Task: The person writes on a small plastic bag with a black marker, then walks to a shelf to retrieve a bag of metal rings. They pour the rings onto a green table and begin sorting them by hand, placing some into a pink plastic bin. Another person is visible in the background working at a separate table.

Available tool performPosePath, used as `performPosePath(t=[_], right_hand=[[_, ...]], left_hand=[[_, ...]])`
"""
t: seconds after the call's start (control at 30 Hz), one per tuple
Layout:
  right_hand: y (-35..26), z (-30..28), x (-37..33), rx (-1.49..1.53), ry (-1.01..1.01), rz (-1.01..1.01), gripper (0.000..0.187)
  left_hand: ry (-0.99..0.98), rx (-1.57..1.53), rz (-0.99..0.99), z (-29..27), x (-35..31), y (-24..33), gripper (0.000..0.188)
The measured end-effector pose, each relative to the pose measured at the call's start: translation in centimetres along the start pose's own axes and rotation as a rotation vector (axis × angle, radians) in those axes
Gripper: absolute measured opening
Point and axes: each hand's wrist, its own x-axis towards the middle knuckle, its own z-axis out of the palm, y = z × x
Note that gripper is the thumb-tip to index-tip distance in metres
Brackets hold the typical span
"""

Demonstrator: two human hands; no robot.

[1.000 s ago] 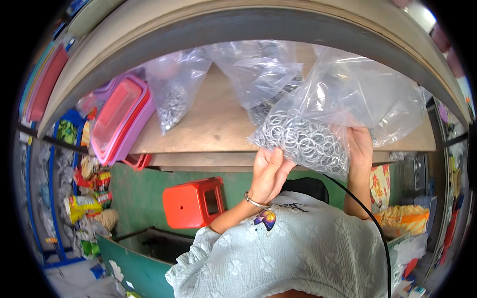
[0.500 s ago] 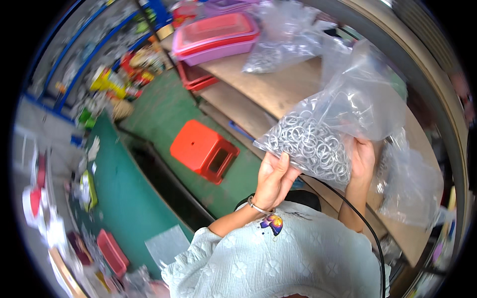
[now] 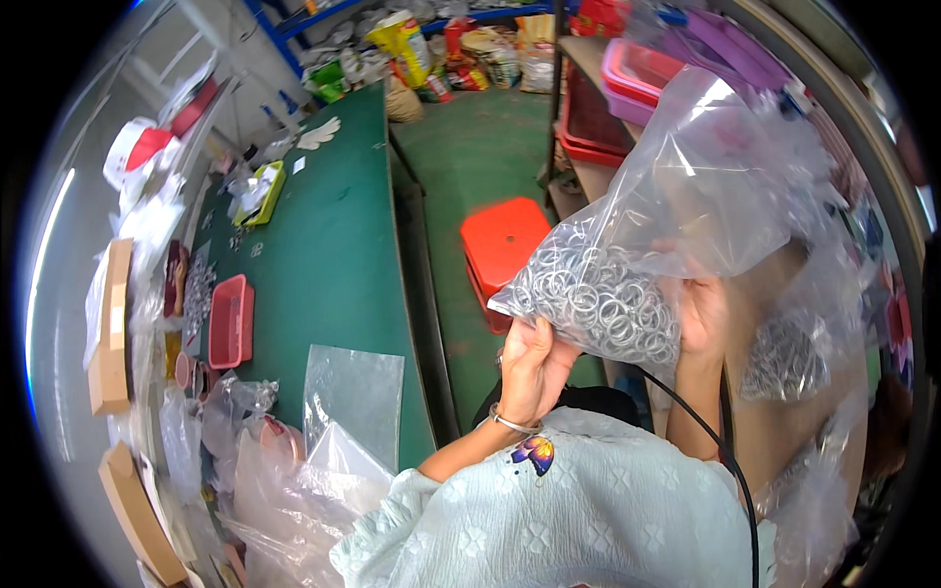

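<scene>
A clear plastic bag (image 3: 701, 211) partly filled with many silver metal rings (image 3: 593, 294) is held up in front of me. My left hand (image 3: 534, 367) pinches its lower left corner between thumb and fingers. At the bag's right side, my right hand (image 3: 701, 318) grips the plastic, its fingers partly behind the film. The rings have slid into the bottom of the bag, and its upper part stands loose and slack. A thin black cable (image 3: 711, 431) runs down past my right forearm.
To my left is a green-topped table (image 3: 343, 255) bearing a pink tray (image 3: 231, 321), a yellow-green basket (image 3: 263, 194) and flat clear bags (image 3: 353, 392). A red stool (image 3: 505, 238) stands on the floor ahead. At right, a wooden shelf (image 3: 774, 431) carries another bag of rings (image 3: 784, 363).
My view has swung to the left, bringing more of the green table in. The bag of rings stays in both hands, which keep nearly the same hold.
</scene>
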Motion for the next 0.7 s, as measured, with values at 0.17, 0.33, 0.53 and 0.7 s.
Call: performPosePath(t=[0.17, 0.33, 0.53, 0.7], right_hand=[[3.8, 3.6, 8.2, -0.059, -0.083, 0.094, 0.024], [7.0, 4.4, 16.6, -0.052, -0.184, 0.214, 0.029], [10.6, 6.1, 24.7, -0.009, -0.242, 0.339, 0.025], [12.0, 7.0, 30.0, 0.003, -0.292, 0.520, 0.025]], left_hand=[[0.047, 0.031, 0.114, -3.1, 4.2, 4.6, 0.041], [0.142, 0.072, 0.239, -6.3, 8.2, 8.8, 0.047], [0.265, 0.064, 0.370, -8.2, 12.0, 11.8, 0.044], [0.362, 0.134, 0.545, -8.8, 14.6, 11.9, 0.040]])
